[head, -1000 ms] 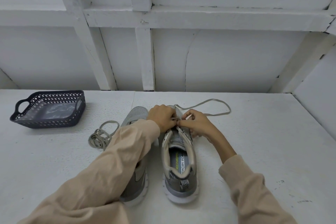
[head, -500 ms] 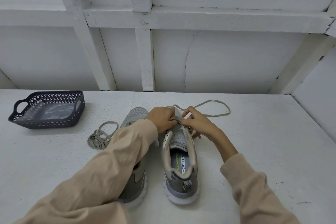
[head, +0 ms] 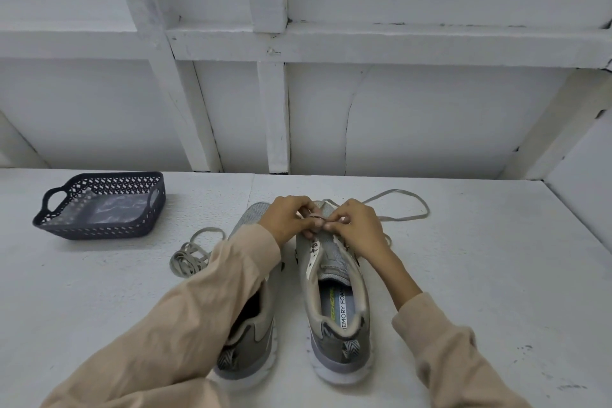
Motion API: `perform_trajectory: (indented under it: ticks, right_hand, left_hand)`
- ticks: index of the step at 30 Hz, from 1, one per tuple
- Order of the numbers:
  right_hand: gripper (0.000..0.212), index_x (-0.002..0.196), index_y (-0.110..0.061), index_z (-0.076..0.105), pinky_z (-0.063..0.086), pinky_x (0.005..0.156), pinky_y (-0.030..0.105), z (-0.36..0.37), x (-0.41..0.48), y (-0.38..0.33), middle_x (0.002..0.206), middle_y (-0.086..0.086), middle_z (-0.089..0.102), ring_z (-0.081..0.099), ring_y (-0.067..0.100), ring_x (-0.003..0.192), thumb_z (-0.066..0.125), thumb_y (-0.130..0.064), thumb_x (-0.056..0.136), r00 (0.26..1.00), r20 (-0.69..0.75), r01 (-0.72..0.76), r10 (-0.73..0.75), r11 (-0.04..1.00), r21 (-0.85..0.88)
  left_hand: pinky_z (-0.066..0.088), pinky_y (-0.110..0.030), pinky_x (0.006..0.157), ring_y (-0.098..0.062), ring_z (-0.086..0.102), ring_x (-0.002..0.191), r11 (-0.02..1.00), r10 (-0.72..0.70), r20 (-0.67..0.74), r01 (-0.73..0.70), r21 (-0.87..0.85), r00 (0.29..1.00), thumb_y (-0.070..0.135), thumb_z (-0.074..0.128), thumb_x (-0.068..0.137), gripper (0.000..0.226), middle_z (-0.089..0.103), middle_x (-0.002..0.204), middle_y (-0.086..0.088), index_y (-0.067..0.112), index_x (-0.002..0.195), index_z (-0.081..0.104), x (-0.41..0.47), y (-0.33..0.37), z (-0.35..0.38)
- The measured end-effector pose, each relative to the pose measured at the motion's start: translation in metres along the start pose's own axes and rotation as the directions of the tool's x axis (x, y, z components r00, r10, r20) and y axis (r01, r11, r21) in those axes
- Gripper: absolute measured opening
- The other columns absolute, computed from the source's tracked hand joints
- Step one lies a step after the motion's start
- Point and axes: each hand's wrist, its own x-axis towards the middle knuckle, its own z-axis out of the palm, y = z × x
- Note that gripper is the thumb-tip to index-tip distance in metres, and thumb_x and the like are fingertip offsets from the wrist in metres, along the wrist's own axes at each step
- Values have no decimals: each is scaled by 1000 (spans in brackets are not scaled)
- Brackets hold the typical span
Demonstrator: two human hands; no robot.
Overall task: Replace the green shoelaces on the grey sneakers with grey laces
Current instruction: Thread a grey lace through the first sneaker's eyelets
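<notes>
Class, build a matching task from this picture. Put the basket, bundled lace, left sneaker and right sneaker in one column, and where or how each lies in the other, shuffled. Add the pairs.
1 basket
2 bundled lace
3 left sneaker
4 right sneaker

A insole print showing
B far left of the table
C partly under the left sleeve
D on the table, between basket and sneakers

Pairs: 1-B, 2-D, 3-C, 4-A

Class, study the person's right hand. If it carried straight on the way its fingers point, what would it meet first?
The left hand: the right hand points leftward at it over the sneaker, fingertips nearly touching where they pinch the lace; contact itself is unclear.
</notes>
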Motion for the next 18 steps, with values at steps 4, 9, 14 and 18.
perform_trajectory:
  ticks: [4,9,14,18]
  right_hand:
    - [10,88,-8,73,47,64,17,-4,-1,3,81,5,68,59,11,72,77,-11,79,996,12,-86,87,925,371]
    - [7,82,-7,70,47,58,14,-7,-2,0,68,-1,65,58,5,61,74,0,80,987,76,-155,138,769,620]
    - [9,83,-7,73,47,54,16,-11,-6,1,66,-1,67,58,5,57,71,2,81,986,113,-166,121,705,690]
    - [10,86,-5,73,44,50,17,-13,-3,-7,65,4,66,55,7,54,72,2,80,990,84,-141,115,697,703]
  left_hand:
    - [50,-11,64,2,63,51,999,11,17,-12,46,1000,12,71,83,7,70,72,-1,9,90,70,0,1,0]
    - [51,-14,67,-3,65,54,996,3,13,-4,87,1000,16,68,86,7,74,76,-4,10,84,72,2,1,2]
    - [47,-13,66,-4,66,56,989,-31,3,30,142,1000,24,64,89,18,73,69,1,11,80,72,2,5,4]
    - [50,-21,74,-9,69,62,982,-43,5,41,183,999,30,65,89,18,74,75,-3,15,86,74,1,8,5]
